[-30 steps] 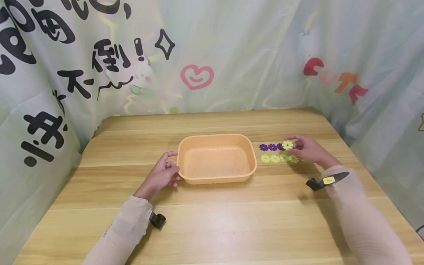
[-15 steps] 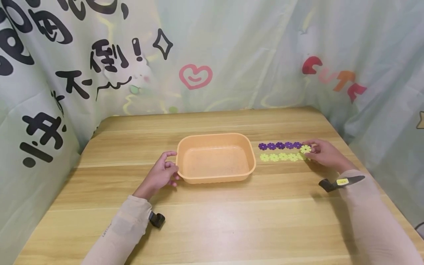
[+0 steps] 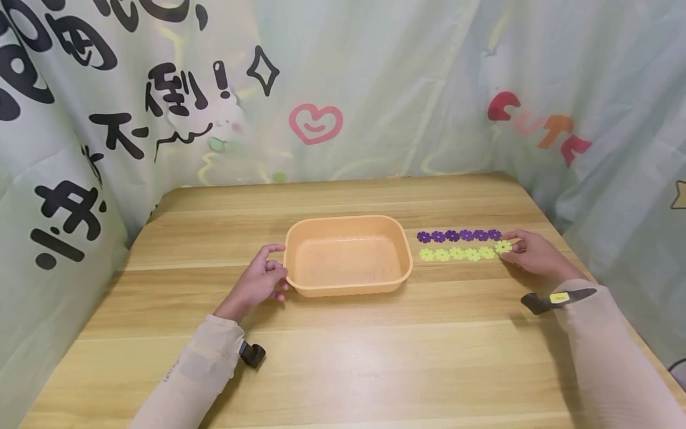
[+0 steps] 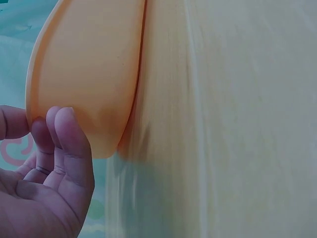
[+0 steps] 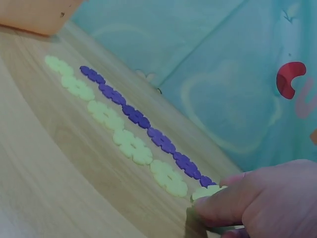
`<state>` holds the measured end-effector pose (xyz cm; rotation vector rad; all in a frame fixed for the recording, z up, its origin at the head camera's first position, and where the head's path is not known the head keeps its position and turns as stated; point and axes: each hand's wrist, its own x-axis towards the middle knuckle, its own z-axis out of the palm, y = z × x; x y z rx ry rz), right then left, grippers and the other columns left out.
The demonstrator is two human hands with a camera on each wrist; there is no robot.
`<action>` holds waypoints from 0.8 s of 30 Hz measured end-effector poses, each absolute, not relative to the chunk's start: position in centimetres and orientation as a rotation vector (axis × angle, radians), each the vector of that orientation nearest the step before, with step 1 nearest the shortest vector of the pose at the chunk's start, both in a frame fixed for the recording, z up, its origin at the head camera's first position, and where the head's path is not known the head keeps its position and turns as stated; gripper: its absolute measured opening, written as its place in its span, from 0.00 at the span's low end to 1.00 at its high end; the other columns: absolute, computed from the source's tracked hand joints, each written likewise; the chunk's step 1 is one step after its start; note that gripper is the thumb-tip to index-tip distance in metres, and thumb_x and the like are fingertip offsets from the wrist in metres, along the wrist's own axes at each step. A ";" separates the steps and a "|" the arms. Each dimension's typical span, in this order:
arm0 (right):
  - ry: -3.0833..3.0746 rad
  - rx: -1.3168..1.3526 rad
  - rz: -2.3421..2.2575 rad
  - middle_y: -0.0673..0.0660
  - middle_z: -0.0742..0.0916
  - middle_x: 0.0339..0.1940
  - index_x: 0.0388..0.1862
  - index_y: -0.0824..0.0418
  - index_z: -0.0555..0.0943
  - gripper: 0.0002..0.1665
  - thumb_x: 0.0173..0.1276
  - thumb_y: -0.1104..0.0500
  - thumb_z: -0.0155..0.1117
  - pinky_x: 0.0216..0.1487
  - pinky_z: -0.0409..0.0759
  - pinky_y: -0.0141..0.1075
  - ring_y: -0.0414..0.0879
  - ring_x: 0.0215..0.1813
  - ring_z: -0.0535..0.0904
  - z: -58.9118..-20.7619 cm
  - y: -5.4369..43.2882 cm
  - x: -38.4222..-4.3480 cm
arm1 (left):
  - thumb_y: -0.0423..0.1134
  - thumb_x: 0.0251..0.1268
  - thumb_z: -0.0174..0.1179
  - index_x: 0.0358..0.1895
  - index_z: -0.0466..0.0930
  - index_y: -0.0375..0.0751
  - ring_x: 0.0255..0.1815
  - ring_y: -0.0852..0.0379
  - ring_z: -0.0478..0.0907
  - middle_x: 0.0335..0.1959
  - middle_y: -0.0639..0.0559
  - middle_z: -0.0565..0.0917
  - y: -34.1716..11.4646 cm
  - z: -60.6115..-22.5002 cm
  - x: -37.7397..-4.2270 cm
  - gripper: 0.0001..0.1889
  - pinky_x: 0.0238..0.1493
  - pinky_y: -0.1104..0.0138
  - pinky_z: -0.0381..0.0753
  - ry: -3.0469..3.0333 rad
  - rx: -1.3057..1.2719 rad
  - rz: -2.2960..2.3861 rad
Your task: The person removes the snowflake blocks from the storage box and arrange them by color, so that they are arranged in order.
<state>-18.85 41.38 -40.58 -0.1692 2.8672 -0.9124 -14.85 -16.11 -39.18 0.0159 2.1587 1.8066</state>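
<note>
In the head view, my left hand holds the left end of an orange plastic basin. The left wrist view shows curled fingertips at the basin's outer wall, close to the rim. My right hand pinches a yellow-green flower-shaped plastic piece between thumb and fingers. That piece is at the right end of a row of similar yellow-green flower pieces, close over the table. Just behind runs a parallel row of purple flower pieces, lying nearly edge to edge. In the right wrist view the fingers partly cover the pinched piece.
Both rows lie to the right of the basin on a wood-grain table. A printed curtain hangs behind the table and along its sides. Each wrist wears a small black camera, the right one with a yellow label.
My right hand has moved right and slightly toward me with the yellow-green flower piece, from over the purple row to the yellow-green row's right end. The left hand stays at the basin.
</note>
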 end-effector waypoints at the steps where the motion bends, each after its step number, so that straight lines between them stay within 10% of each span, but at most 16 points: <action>1: 2.879 -0.177 -0.893 0.57 0.81 0.30 0.58 0.73 0.69 0.26 0.67 0.60 0.64 0.26 0.77 0.35 0.45 0.25 0.76 -40.5 41.3 -18.8 | 0.28 0.71 0.48 0.71 0.54 0.45 0.33 0.49 0.75 0.36 0.43 0.74 -16.1 -39.1 -14.8 0.28 0.30 0.61 0.84 2.158 0.015 1.807; 24: 2.902 -0.252 -0.740 0.53 0.80 0.27 0.55 0.72 0.73 0.25 0.67 0.57 0.65 0.29 0.70 0.36 0.46 0.28 0.72 -40.0 40.9 -18.4 | 0.27 0.71 0.48 0.70 0.55 0.43 0.31 0.51 0.75 0.36 0.43 0.73 -16.1 -39.2 -14.8 0.27 0.29 0.61 0.83 2.176 0.024 1.799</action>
